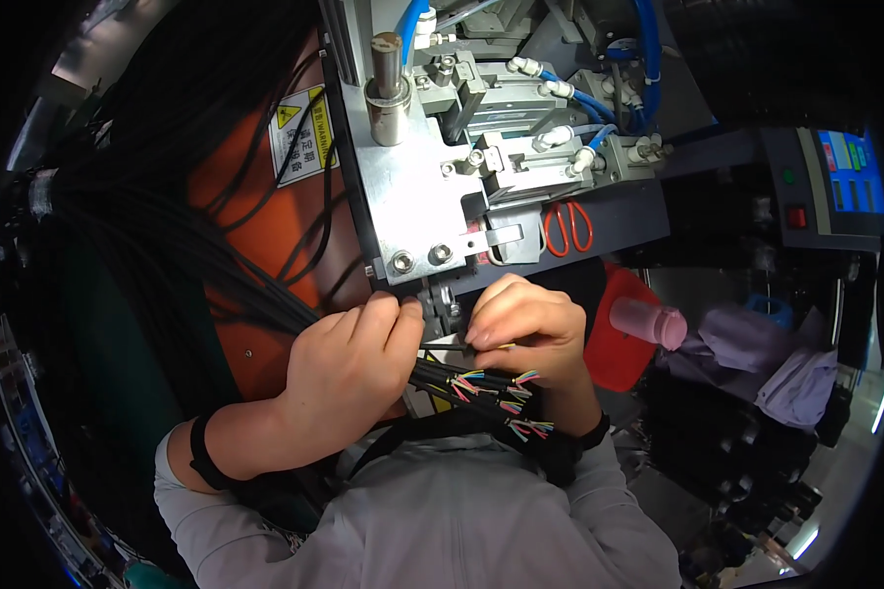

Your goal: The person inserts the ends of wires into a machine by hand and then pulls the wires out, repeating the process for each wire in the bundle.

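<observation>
My left hand (358,358) is closed around a black cable (442,347), just below the front edge of a machine's metal plate (407,196). My right hand (532,324) pinches the same cable near its end, where a bit of yellow wire shows by the fingers. Under the hands, several more black cable ends (461,391) fan out to the right, their sheaths stripped and thin coloured wires splayed. Behind my left hand these cables run back into a thick black bundle (206,250). A small dark metal clamp part (444,306) sits between the two hands, partly covered.
Pneumatic cylinders (530,177) with blue air tubes (648,59) stand on the machine. Red-handled scissors (568,229) lie beside them. To the right are a pink bottle (648,324), lilac cloth (795,383) and a control panel with a lit screen (851,172). Orange sheet metal (250,339) lies left.
</observation>
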Demonstrator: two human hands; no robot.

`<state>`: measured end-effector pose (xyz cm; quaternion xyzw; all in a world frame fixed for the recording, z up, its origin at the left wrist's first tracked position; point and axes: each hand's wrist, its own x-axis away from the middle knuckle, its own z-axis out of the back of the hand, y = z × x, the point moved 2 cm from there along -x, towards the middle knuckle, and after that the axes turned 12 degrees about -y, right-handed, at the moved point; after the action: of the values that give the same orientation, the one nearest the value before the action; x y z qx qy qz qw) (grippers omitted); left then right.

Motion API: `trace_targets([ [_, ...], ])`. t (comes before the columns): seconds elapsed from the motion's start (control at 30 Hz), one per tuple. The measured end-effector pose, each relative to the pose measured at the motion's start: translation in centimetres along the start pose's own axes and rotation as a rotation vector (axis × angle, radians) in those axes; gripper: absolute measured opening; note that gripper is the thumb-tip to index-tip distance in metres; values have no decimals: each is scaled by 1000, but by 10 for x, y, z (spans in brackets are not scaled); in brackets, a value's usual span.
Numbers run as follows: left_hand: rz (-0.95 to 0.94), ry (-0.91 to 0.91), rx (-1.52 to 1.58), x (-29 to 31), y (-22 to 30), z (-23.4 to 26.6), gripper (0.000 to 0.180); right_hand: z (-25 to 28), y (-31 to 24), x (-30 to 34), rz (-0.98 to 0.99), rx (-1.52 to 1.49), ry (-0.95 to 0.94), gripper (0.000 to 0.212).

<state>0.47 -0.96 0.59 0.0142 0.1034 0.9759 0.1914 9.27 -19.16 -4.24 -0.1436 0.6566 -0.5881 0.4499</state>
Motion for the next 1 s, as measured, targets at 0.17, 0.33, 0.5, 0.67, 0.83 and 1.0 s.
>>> trace_targets([
  [0.17,-242,464,-1,-11,1,17,27,-3,-12,-4,-49,-104,97,23],
  [0.33,-217,325,233,-7,-1,7,24,-28,-28,-15,-120,-93,319,22],
  [0.5,-203,434,266,-9,-2,8,22,-27,-30,-19,23,174,288,14],
  [0.67,-214,415,273,-9,-1,6,20,-17,-34,-21,-102,207,156,14],
  [0.83,-204,367,284,-9,-1,4,19,-18,-33,-18,-145,109,264,12],
  [1.0,-154,264,229,-7,0,10,27,-24,-48,-22,-15,759,225,13],
])
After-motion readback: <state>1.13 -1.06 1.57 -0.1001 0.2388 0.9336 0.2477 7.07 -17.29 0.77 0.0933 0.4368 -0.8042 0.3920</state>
